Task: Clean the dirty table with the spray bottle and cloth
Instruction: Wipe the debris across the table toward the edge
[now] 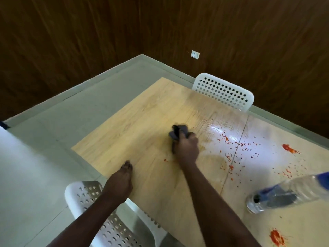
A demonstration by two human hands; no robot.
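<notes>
Near left, a perforated white chair (99,207). The left hand (122,182) rests fingertips on the pale woodgrain worktop (124,132); the right hand (187,148) grips a crumpled grey cloth (175,133). Clear plastic spray bottle (288,193) lies right, among red splatters (229,141).

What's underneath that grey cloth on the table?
The grey cloth, gripped by the right hand, sits on the wooden table. Red specks lie beside it to the right; whatever is directly beneath is covered.
</notes>
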